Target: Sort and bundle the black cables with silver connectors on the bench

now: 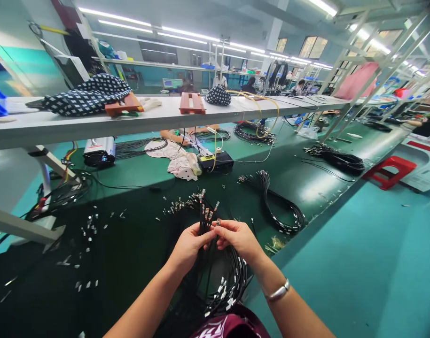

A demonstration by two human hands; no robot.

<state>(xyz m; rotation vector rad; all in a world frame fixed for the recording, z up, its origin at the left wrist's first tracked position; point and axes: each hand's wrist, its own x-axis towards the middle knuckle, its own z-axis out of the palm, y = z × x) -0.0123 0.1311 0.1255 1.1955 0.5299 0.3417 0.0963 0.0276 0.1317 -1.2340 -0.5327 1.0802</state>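
Note:
My left hand [191, 241] is closed around a bundle of thin black cables [202, 224], whose small metal-tipped ends stick up above the fingers. Right beside it, my right hand [236, 237] pinches one cable end [218, 222] between thumb and fingers. Below both hands the cables run down into a large coil [236, 277] dotted with white tags, lying near my lap. Just behind my left hand, more cable ends [181, 204] lie spread on the dark green bench top. The fingertips of the two hands touch or nearly touch.
Another looped cable bundle [281, 206] lies to the right on the bench [130, 225]. A black box [216, 162] and a spotted cloth [183, 162] sit ahead, under a raised white shelf [158, 112]. White scraps [89, 230] are scattered at left. A red stool [391, 171] stands to the right.

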